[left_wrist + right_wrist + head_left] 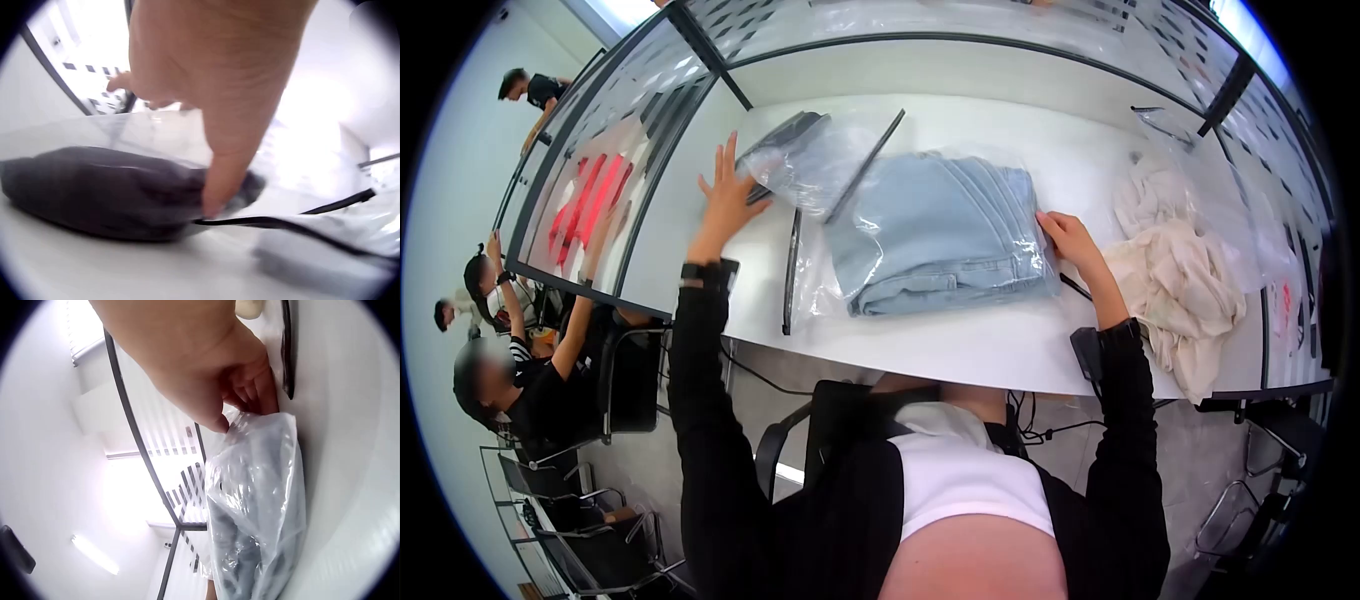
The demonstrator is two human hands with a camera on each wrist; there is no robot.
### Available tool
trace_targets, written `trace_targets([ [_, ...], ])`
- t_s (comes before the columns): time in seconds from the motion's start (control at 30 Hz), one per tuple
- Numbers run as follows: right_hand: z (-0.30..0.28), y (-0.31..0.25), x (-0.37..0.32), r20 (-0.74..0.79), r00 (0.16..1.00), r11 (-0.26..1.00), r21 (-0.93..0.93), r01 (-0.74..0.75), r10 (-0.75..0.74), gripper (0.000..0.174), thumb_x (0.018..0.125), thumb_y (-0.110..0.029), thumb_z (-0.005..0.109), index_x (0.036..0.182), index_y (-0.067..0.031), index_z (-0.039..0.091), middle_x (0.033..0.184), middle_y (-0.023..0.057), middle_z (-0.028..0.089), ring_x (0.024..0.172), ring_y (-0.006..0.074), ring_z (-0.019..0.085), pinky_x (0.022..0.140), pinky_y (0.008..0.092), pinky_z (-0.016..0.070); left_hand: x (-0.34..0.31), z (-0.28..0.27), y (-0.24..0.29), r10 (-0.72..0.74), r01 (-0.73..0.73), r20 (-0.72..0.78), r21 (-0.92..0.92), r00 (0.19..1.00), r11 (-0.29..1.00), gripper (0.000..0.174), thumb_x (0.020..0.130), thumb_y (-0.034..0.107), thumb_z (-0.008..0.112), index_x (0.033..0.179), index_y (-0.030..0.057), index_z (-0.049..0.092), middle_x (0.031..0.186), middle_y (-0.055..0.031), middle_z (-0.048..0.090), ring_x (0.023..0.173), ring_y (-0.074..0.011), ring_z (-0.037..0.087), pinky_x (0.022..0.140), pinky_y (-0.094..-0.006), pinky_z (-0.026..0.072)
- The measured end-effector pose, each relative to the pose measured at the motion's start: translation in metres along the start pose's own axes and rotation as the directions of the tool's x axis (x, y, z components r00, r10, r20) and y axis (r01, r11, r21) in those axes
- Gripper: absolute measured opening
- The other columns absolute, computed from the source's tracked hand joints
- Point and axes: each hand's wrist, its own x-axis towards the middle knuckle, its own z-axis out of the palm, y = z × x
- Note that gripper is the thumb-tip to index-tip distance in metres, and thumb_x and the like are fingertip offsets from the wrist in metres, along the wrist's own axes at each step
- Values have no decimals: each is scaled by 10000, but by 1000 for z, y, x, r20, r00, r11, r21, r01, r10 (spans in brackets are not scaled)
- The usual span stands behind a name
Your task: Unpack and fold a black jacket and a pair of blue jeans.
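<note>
Folded light blue jeans [940, 230] lie in a clear plastic bag [253, 465] on the white table. At the bag's right edge, my right hand [1075, 245] pinches the plastic between thumb and fingers. My left hand [725, 200] is over a dark folded garment [106, 194] in clear plastic at the table's far left. Its fingers are spread, and the thumb reaches down to the near end of that bundle. One black strip [865, 167] slants across the plastic between the two bags, and a second black strip [791, 275] lies left of the jeans.
Cream cloth [1175, 290] lies heaped at the right, partly over the table's front edge, with clear plastic beside it. Framed clear panels [685, 130] enclose the table's sides and back. People sit beyond the left panel, and a black chair [820, 430] stands below.
</note>
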Motion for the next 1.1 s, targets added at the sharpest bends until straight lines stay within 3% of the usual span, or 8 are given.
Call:
trace_targets([
  [0.1,1,1,1,-55,998,1000,3,24,-24,413,858,-381,503,662,-19,537,507,-10,419,447,86,400,424,249,329,41,69,-81,298,-320,-117,-305,947,897,820,582,137,753,1294,276,372,1384,-112,270,1259,-298,285,1009,-426,287],
  [0.17,3,2,1,-55,998,1000,26,13,-11,409,858,-382,504,671,-20,542,506,-11,418,444,85,401,413,247,326,51,64,-72,-175,206,112,-420,978,884,802,605,103,728,1305,195,349,1294,-144,407,1189,-342,376,955,-380,349],
  [0.47,1,5,1,-48,998,998,37,42,-40,394,860,-367,508,660,-29,532,510,-22,411,443,75,381,415,240,314,46,-11,-26,-294,-39,-82,-988,952,149,693,681,7,660,1298,75,353,1282,-113,399,1188,-222,373,975,-295,294],
  [0.63,1,9,2,-37,999,999,36,36,-35,339,873,-347,497,707,-55,544,524,-52,392,456,50,357,410,216,295,51,-36,-46,-126,-251,-468,-660,875,708,686,683,-5,645,1299,89,358,1313,-115,352,1180,-227,389,990,-315,298],
  [0.7,-2,11,3,-24,998,998,32,60,-59,326,875,-343,494,720,-62,548,532,-56,395,461,45,354,412,211,288,87,-84,-71,-638,-469,-373,-883,674,20,508,711,25,630,1181,49,438,1210,-112,415,1030,-241,485,822,-370,456],
  [0.77,-1,1,-3,-35,999,996,77,35,-33,366,868,-346,505,663,-43,525,512,-29,406,440,65,372,407,231,311,120,-87,-123,-729,-579,-332,-809,598,-107,492,774,144,605,1193,22,378,1182,-176,442,960,-311,513,783,-416,459],
  [0.9,1,5,0,-56,998,998,41,36,-34,362,869,-343,501,659,-48,518,513,-35,385,445,61,365,409,228,311,129,-81,-97,-708,-301,-426,-904,563,304,460,822,245,577,1164,-9,404,1004,-145,571,784,-259,581,687,-317,459],
  [1.1,0,0,-3,-34,999,997,80,0,3,343,875,-352,490,680,-72,524,537,-61,371,476,45,327,421,207,274,44,38,-26,-228,-26,-146,-889,963,458,216,820,57,522,1034,27,522,911,-64,601,790,-126,588,692,-246,464],
])
